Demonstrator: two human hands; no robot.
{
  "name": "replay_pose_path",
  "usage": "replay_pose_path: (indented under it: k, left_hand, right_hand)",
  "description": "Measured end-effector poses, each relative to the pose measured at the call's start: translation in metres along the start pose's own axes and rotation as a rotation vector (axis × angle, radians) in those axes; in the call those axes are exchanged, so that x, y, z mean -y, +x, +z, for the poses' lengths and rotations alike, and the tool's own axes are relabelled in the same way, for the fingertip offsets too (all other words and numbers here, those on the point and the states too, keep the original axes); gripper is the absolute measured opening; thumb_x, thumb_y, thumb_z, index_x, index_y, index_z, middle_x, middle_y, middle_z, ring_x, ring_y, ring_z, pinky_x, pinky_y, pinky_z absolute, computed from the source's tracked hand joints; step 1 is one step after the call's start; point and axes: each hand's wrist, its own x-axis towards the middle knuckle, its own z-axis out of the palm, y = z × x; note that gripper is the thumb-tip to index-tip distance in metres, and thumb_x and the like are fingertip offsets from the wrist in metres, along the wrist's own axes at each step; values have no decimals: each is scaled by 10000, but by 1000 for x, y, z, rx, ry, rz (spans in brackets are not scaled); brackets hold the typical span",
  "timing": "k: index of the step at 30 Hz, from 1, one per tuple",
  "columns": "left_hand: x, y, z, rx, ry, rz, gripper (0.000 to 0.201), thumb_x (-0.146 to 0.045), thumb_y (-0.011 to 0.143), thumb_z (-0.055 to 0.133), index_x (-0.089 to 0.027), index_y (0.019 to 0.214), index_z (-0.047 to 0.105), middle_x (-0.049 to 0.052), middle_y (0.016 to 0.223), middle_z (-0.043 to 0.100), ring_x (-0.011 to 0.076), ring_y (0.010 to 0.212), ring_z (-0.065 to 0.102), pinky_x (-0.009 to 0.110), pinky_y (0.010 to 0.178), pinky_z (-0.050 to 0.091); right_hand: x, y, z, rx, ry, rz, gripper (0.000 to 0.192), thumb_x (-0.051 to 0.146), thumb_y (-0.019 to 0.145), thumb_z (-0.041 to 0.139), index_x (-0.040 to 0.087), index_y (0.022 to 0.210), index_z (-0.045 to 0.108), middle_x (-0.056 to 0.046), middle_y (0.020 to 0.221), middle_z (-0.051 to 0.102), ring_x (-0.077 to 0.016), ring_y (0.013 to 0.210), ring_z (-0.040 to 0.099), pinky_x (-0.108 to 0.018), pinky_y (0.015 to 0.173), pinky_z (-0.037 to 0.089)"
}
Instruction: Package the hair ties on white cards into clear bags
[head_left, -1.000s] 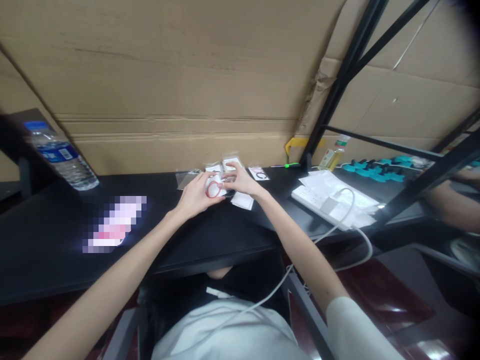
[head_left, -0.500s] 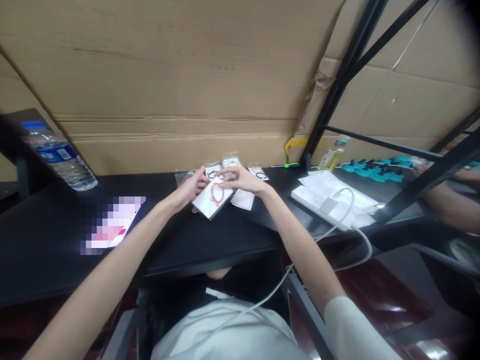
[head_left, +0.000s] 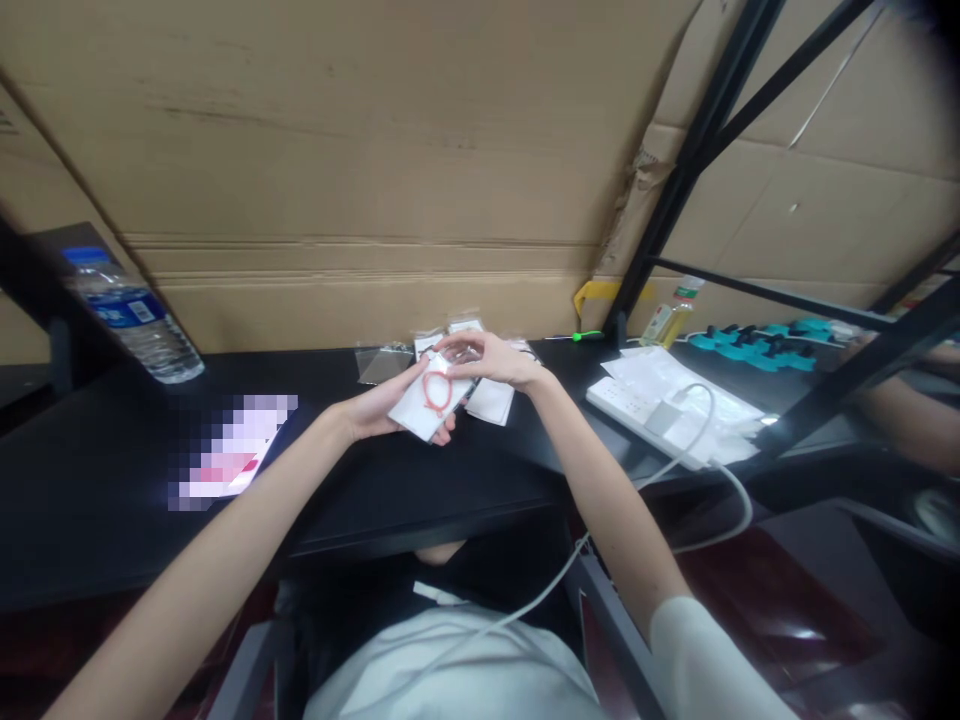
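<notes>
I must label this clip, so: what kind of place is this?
Probably a small packing workbench: large cardboard sheets behind a black table, small bagged items in a pile, a white card in the hands.

— What do you see?
— My left hand holds a white card with a red loop above the black table.
— And the right hand?
— It pinches the card's top edge.

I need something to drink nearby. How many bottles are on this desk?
2. A clear water bottle stands at the far left; a small yellowish bottle stands at the back right by the black frame. Others may be hidden.
</notes>
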Motion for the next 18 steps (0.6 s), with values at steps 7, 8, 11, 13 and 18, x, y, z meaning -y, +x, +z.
replay_pose_path:
  k: [7,8,11,13,18]
  left_hand:
    - [-1,5,-3,-51,-63,138,742,-787,984,370,-190,1164,773,166,1059,784,302,942,752,512,993,583]
    - [-1,6,-3,-67,-72,156,745,-786,985,369,-185,1168,771,165,1052,783,302,961,750,510,1004,580]
    - [-3,7,-1,-123,-70,200,784,-806,981,328,-181,1186,755,171,1051,782,317,1016,743,526,1013,578]
    - [-4,7,1,-133,-64,212,805,-811,984,288,-183,1200,743,173,1071,779,322,1041,738,536,1021,574]
    - [-4,8,0,-41,-165,214,824,-794,999,227,-165,1236,704,180,1091,768,299,986,742,545,1004,578]
  right_hand:
    - [17,-9,-19,-257,-57,6,333,430,851,803,194,1079,748,-77,1086,749,-192,883,687,-338,779,580]
    - [24,-11,-19,-283,-113,-11,327,454,885,766,189,1076,750,-73,1049,750,-180,835,674,-324,744,563]
    - [45,-17,-18,-310,-276,-67,342,445,896,761,199,1133,755,-57,1047,761,-155,752,643,-306,708,523]
    - [57,-17,-16,-224,-354,-71,306,417,890,771,202,1109,776,-51,1067,774,-147,734,646,-311,730,517]
    - [74,-7,-18,-44,-490,-56,268,362,865,779,187,1067,796,-51,1041,791,-169,818,686,-300,782,503]
